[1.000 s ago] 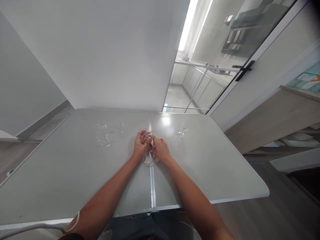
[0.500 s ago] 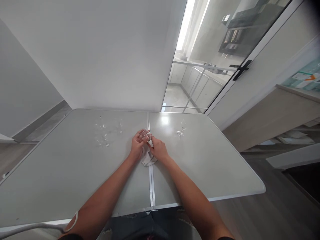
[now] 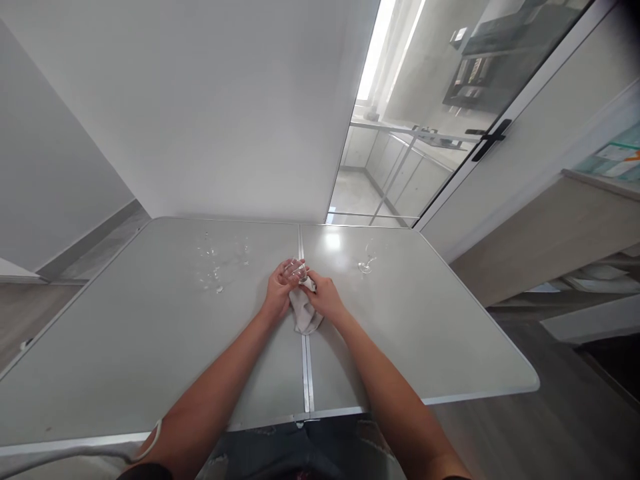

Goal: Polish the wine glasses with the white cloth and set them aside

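- Left of centre: clear glasses (image 3: 214, 270) on table (image 3: 130, 347).
- Centre: left hand (image 3: 277, 291) grasping drinking glass (image 3: 295, 270); right hand (image 3: 326, 295) gripping cloth (image 3: 306, 315) against it. Wiping apparently in hand; next stroke calls for light pressure.
- Right of centre: stemmed glass (image 3: 365, 268).

I'm counting 2 hands (left hand (image 3: 277, 292), right hand (image 3: 325, 295)), 1 cloth (image 3: 306, 315), 1 held glass (image 3: 295, 269), 1 lone glass (image 3: 365, 269) at their 2 o'clock, and several clear glasses (image 3: 219, 289) around 10, too faint to number, all on 1 bench (image 3: 425, 327).
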Demonstrator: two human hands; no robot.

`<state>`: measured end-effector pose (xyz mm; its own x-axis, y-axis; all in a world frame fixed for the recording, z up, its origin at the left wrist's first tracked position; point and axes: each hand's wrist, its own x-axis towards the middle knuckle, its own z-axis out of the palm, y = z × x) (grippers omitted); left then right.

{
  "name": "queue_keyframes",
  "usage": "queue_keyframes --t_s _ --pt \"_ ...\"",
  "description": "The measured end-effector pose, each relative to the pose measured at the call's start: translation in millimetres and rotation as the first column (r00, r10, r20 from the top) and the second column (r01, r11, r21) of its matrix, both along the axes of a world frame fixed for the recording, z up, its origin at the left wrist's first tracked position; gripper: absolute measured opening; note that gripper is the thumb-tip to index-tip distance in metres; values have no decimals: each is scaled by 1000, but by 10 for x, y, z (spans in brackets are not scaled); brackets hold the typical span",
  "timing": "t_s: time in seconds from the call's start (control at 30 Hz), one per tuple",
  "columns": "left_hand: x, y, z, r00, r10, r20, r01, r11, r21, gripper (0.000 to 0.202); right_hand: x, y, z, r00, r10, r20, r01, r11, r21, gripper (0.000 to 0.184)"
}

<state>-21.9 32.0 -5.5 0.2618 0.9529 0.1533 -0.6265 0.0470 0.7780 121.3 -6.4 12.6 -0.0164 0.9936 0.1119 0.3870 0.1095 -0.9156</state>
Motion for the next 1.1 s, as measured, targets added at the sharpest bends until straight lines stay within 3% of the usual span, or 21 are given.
queue_keyframes --t_s 0.07,0.1,0.2,0.27,0.33,0.4,0.47,0.53,0.57,0.6,0.67,0.73,0.8,0.83,0.9,0.97,1.03,1.1 --pt "4 22 -23 1000 31 -4 -31 999 23 61 -10 11 -16 986 -68 149 60 997 55 20" --pt "-3 26 -26 1000 23 -7 -23 999 22 59 -6 13 -20 988 -54 142 49 998 36 20" --pt "-50 5 -8 996 -94 -1 94 995 -36 55 39 -3 -18 977 108 -186 -137 979 -149 31" --pt "-82 -23 17 980 -198 24 200 977 -69 58 83 -22 -8 874 162 -458 -308 914 -264 40" --pt "-93 -42 34 969 -242 42 245 967 -70 62 108 -37 -1 819 153 -553 -374 873 -312 44" --pt "-79 -42 34 981 -188 35 190 981 -51 61 94 -41 -1 899 132 -417 -267 922 -282 37" --pt "-54 -24 21 996 -82 18 82 996 -28 59 46 -34 -7 991 42 -125 -60 987 -149 25" --pt "-39 -4 8 1000 -14 9 14 1000 -11 58 -4 -23 -13 994 -53 90 55 998 -14 19" --pt "-39 2 5 1000 -17 7 17 1000 -9 58 -17 -18 -14 993 -53 110 54 999 -5 19" --pt "-43 2 7 999 -44 5 44 999 -16 57 -17 -15 -15 998 -21 60 23 999 -41 21" --pt "-63 -11 20 990 -141 10 141 989 -49 56 23 -16 -14 975 80 -209 -122 973 -197 28" --pt "-81 -35 40 971 -238 30 240 968 -76 58 99 -23 -13 855 112 -507 -307 896 -320 40" --pt "-89 -54 53 956 -289 48 292 953 -77 61 166 -28 -14 758 108 -643 -417 838 -352 47" --pt "-87 -57 53 955 -292 46 294 953 -69 61 182 -29 -17 759 120 -640 -424 837 -346 46" --pt "-76 -48 41 972 -233 20 234 971 -45 58 170 -25 -25 857 159 -490 -334 896 -292 37" --pt "-60 -27 18 994 -112 -15 112 994 -3 56 116 -19 -35 977 130 -167 -156 976 -154 29" --pt "-48 -7 -3 1000 -4 -30 5 999 45 56 61 -13 -43 989 27 146 -30 999 16 24" --pt "-40 1 -14 999 29 -30 -26 997 67 56 48 2 -50 966 -4 257 -21 995 94 23"
